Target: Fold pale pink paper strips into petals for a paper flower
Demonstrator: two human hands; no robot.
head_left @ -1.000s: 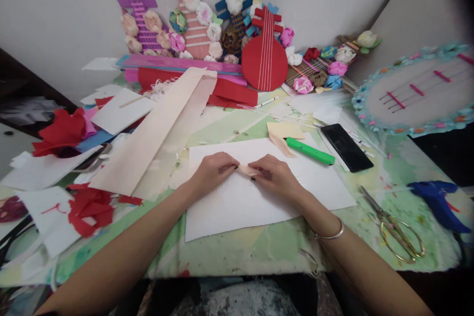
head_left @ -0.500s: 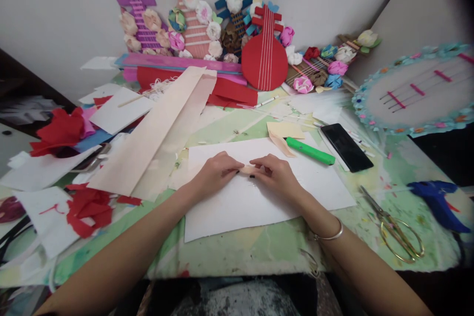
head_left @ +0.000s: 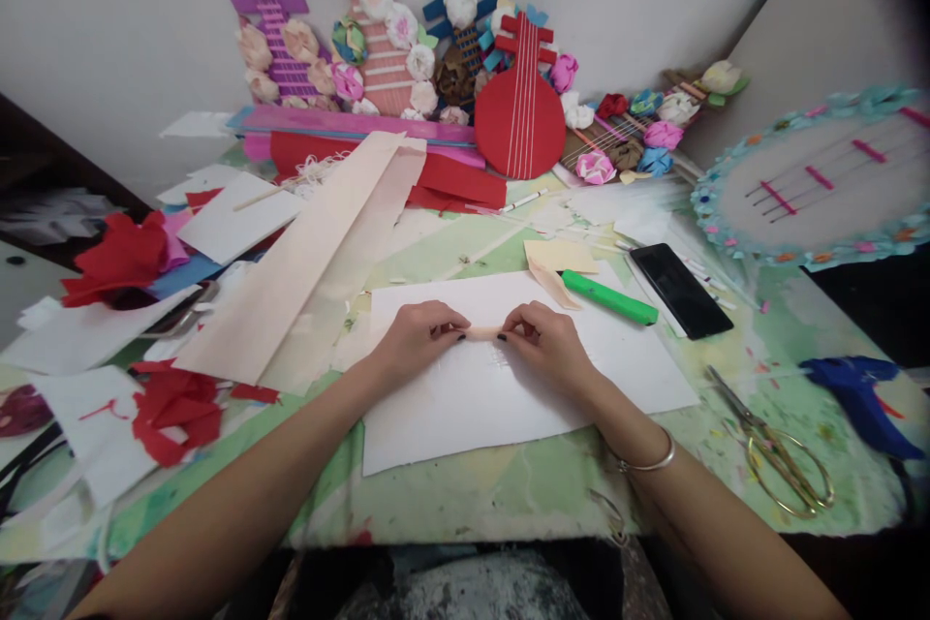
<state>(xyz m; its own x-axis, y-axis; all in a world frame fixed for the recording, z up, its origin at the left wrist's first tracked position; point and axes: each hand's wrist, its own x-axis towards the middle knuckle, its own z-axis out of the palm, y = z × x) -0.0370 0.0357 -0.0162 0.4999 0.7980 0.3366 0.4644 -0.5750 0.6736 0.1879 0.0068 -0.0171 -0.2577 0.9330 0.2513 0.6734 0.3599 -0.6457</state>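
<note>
A thin strip of peach crepe paper (head_left: 483, 333) stretches level between my two hands, just over a white sheet (head_left: 465, 417). My left hand (head_left: 425, 334) pinches its left end between thumb and fingers. At the opposite end, my right hand (head_left: 539, 337) pinches it in the same way. Just beyond my right hand lie a curled scrap of peach paper (head_left: 553, 285), a pale yellow paper (head_left: 573, 256) and a bright green stick-like piece (head_left: 608, 297).
Right of the sheet are a black phone (head_left: 681, 291), gold-handled scissors (head_left: 781, 453) and a blue glue gun (head_left: 861, 397). Long peach paper (head_left: 312, 262) and red scraps (head_left: 178, 412) lie to the left. Paper-flowered model instruments, including a red lute (head_left: 519, 121), stand along the wall.
My hands have drawn slightly apart, and more of the peach strip shows between them, now straighter. The things on the table have stayed in place.
</note>
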